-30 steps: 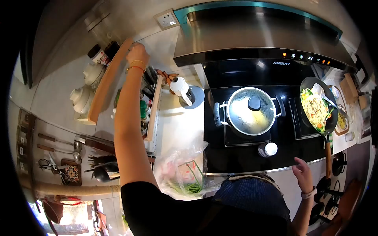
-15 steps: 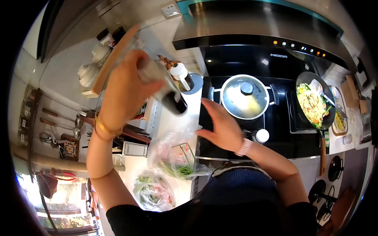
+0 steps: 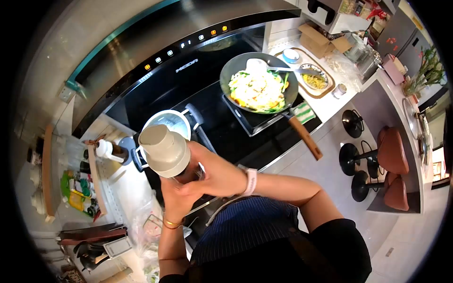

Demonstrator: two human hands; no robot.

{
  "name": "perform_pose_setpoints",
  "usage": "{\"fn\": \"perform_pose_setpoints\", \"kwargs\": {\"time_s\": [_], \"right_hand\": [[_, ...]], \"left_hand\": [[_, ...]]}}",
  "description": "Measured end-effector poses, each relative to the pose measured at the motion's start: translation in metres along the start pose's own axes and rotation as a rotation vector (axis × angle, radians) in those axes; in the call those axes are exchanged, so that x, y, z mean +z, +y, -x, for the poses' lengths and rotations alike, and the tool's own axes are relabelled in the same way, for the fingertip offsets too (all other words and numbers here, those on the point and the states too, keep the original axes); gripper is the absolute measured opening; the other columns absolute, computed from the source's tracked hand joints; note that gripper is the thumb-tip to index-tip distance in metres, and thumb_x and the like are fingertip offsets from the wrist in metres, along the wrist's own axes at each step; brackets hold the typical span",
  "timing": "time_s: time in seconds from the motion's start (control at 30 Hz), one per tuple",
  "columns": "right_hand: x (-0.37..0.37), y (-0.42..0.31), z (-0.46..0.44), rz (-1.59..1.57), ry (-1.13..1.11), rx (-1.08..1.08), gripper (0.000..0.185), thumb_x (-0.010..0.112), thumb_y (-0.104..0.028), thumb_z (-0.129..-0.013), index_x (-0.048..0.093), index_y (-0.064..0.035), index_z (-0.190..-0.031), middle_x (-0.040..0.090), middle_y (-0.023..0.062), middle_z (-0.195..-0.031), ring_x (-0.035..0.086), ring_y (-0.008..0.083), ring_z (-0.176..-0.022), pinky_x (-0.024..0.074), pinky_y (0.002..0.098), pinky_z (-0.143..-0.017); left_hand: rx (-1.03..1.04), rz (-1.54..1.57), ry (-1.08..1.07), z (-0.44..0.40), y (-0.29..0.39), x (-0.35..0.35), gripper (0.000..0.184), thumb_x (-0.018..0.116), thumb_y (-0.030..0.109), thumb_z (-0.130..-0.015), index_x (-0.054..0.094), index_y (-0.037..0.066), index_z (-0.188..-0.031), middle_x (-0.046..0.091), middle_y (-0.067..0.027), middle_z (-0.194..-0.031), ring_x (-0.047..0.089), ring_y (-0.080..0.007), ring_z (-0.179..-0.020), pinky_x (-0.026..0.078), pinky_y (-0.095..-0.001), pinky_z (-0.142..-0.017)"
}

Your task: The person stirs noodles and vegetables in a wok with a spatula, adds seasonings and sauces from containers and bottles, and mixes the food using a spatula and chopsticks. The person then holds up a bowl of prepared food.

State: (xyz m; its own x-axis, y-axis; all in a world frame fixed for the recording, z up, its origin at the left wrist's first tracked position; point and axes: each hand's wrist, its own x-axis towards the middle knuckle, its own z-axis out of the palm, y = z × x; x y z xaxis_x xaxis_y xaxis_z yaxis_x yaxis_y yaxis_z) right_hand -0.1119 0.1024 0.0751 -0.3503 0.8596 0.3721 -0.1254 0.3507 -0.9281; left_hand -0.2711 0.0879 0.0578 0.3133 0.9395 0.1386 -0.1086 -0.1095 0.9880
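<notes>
Kitchen: a black stove (image 3: 212,94) is set in a pale counter (image 3: 123,195), with a range hood (image 3: 155,35) at the far side.
Hands: the left hand (image 3: 181,195) and right hand (image 3: 219,172) are both curled round one bottle; most of the fingers are hidden, so the exact finger placement cannot be told.
Bottle: it is held up in front of the chest, over the near left part of the stove, its beige cap (image 3: 165,148) towards the camera. Its body shows dark between the hands.
Good handling: a firm hold on the body by one hand, the other steadying it, should stop it slipping; it is best held clear of the hot pot, with the sleeves out of the way.
Pot: the pot (image 3: 159,116) is just beyond the bottle, on the left of the stove, partly hidden by the cap.
Pan: the pan (image 3: 228,68) is farther right, full of food (image 3: 257,89), its wooden handle (image 3: 305,137) pointing near and right.
Left edge: a white-topped jug (image 3: 104,150) stands beside the stove.
</notes>
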Motion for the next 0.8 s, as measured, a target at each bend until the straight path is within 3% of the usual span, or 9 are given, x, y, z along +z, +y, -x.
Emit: {"fn": "perform_pose_setpoints", "kwargs": {"time_s": [0.07,0.13,0.17,0.23,0.27,0.4,0.47,0.6,0.8], "right_hand": [[-0.069,0.012,0.006,0.229,-0.044,-0.129,0.08,0.069,-0.025,-0.08,0.023,-0.0019,-0.141,0.037,0.0131,-0.137,0.038,0.0224,-0.125,0.0313,0.0363,-0.103],[-0.163,0.006,0.011,0.273,0.223,0.316,0.064,0.064,-0.027,-0.084,0.035,-0.0019,-0.135,0.046,0.0178,-0.133,0.04,0.0302,-0.126,0.03,0.0382,-0.105],[-0.239,0.074,0.024,0.89,0.426,0.064,0.05,0.064,-0.024,-0.083,0.047,-0.0016,-0.124,0.053,0.02,-0.123,0.045,0.0343,-0.119,0.0336,0.0389,-0.101],[-0.348,0.081,0.041,1.797,0.343,0.543,0.05,0.07,-0.032,-0.071,0.055,-0.0045,-0.11,0.055,0.0159,-0.115,0.051,0.0313,-0.109,0.0388,0.0425,-0.091],[-0.385,0.089,0.062,2.086,0.469,0.292,0.051,0.069,-0.037,-0.072,0.056,-0.0067,-0.111,0.053,0.0144,-0.118,0.05,0.0287,-0.111,0.037,0.0456,-0.091],[-0.452,0.083,0.057,1.512,0.083,0.738,0.043,0.069,-0.035,-0.073,0.061,-0.0052,-0.103,0.063,0.0171,-0.094,0.06,0.0325,-0.089,0.0456,0.0411,-0.075],[-0.462,0.094,0.056,1.228,-0.015,0.556,0.028,0.065,-0.03,-0.077,0.064,-0.0015,-0.076,0.062,0.0205,-0.077,0.061,0.0352,-0.078,0.0477,0.0427,-0.07],[-0.431,0.038,0.073,1.562,0.068,0.473,0.018,0.058,-0.022,-0.082,0.062,-0.0043,-0.081,0.063,0.019,-0.081,0.06,0.0361,-0.078,0.047,0.0445,-0.066],[-0.437,-0.023,0.093,0.92,0.004,0.595,0.028,0.06,-0.015,-0.082,0.062,0.0018,-0.104,0.053,0.0077,-0.055,0.056,0.0172,-0.056,0.0459,0.0313,-0.055]], "left_hand": [[0.087,-0.227,0.011,-0.014,-0.009,0.028,0.084,0.081,0.008,-0.064,0.03,-0.001,-0.13,0.048,-0.0118,-0.12,0.054,-0.0206,-0.106,0.046,-0.0321,-0.09],[0.164,-0.316,0.062,-0.033,-0.003,0.055,0.082,0.08,0.011,-0.064,0.031,-0.001,-0.129,0.053,-0.0129,-0.116,0.056,-0.0209,-0.102,0.045,-0.0329,-0.089],[0.134,-0.389,0.028,-0.042,0.003,0.065,0.082,0.08,0.014,-0.064,0.032,-0.001,-0.129,0.054,-0.0135,-0.114,0.057,-0.0213,-0.101,0.045,-0.0333,-0.089],[0.066,-0.507,-0.004,-0.058,0.007,0.084,0.085,0.08,0.018,-0.065,0.031,-0.002,-0.132,0.056,-0.0166,-0.112,0.058,-0.0231,-0.099,0.045,-0.0345,-0.088],[0.063,-0.544,-0.008,-0.066,-0.002,0.088,0.089,0.08,0.018,-0.065,0.028,-0.001,-0.135,0.056,-0.0169,-0.113,0.058,-0.0244,-0.101,0.045,-0.0346,-0.088],[-0.065,-0.62,-0.005,-0.099,-0.008,0.113,0.087,0.078,0.015,-0.065,0.03,0.005,-0.137,0.063,-0.0106,-0.087,0.062,-0.0181,-0.076,0.048,-0.0291,-0.076],[-0.155,-0.7,-0.064,-0.117,-0.013,0.117,0.085,0.078,0.015,-0.065,0.032,0.006,-0.136,0.063,-0.0112,-0.085,0.061,-0.0185,-0.073,0.048,-0.0283,-0.073],[-0.056,-0.973,-0.082,-0.143,-0.025,0.123,0.082,0.075,0.023,-0.066,0.034,0.007,-0.134,0.063,-0.0173,-0.091,0.065,-0.0307,-0.08,0.05,-0.0334,-0.075],[-0.159,-1.046,-0.151,-0.172,-0.019,0.137,0.076,0.073,0.024,-0.066,0.036,0.01,-0.13,0.062,-0.0184,-0.099,0.064,-0.0328,-0.086,0.05,-0.0353,-0.079]]}}
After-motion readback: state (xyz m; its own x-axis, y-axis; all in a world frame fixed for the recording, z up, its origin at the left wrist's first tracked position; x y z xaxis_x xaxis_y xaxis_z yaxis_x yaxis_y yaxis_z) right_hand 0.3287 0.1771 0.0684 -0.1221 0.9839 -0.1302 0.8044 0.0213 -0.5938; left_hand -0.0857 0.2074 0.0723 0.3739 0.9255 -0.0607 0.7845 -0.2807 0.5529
